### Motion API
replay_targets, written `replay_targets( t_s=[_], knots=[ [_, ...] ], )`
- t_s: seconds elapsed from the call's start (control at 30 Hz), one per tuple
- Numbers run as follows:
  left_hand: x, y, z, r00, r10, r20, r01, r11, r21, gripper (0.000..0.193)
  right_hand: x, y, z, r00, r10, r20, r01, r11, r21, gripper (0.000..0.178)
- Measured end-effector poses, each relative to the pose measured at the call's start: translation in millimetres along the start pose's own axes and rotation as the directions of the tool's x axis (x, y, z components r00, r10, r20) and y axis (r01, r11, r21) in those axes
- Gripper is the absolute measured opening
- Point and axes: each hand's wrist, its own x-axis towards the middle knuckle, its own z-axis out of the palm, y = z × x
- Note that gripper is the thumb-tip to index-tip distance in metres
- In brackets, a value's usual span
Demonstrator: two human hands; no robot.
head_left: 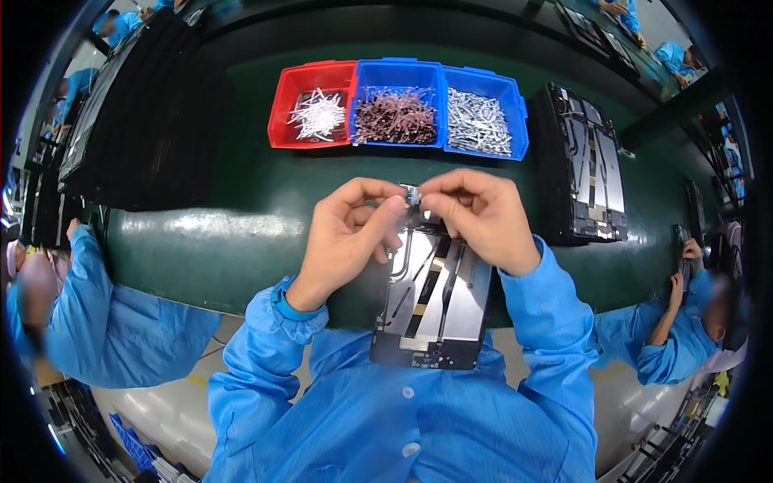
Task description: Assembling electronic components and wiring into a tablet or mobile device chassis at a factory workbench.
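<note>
My left hand [348, 232] and my right hand [485, 216] meet above the top end of an opened tablet-like device. Between their pinched fingertips is a small silvery-blue piece [413, 196], too small to name its exact kind. Both hands appear closed on it, thumb against forefinger. Below them the device [462, 314] lies with its silver inside facing up, crossed by dark ribbon cables; its near end reaches past the table edge toward my body. My fingers hide part of its top end.
Beyond my hands stand a red bin [278, 121] of white strips, a blue bin [400, 63] of brownish-pink strips and another blue bin [519, 121] of silvery pieces. Stacked devices [592, 161] rise at right, a tall black stack [153, 121] at left. Co-workers in blue sit on both sides.
</note>
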Motion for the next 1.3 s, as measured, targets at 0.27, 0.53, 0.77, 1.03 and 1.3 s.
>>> replay_targets(
  t_s=[0.27,0.53,0.77,1.03,1.3],
  knots=[
    [-5.0,0.7,-2.6,0.999,0.029,-0.018,-0.029,1.0,-0.003,0.02,-5.0,21.2,12.4,0.972,-0.233,0.022,0.234,0.963,-0.131,0.017],
    [-7.5,-4.4,0.7,0.998,0.011,-0.068,-0.014,0.999,-0.042,0.016,-6.2,17.5,13.5,0.995,-0.085,-0.044,0.087,0.995,0.056,0.011],
    [-13.2,-12.2,8.6,0.999,-0.034,-0.039,0.034,0.999,-0.017,0.013,-8.4,19.6,17.5,0.997,0.027,-0.068,-0.01,0.97,0.244,0.007],
    [-14.0,-13.1,9.5,0.998,-0.062,-0.008,0.063,0.995,0.08,0.015,-8.9,22.1,21.2,0.996,-0.03,-0.082,0.048,0.971,0.236,0.006],
    [-8.8,12.2,-1.1,0.996,-0.085,-0.012,0.086,0.99,0.116,0.02,-9.2,27.8,15.1,0.969,-0.233,-0.081,0.221,0.967,-0.129,0.007]
  ],
)
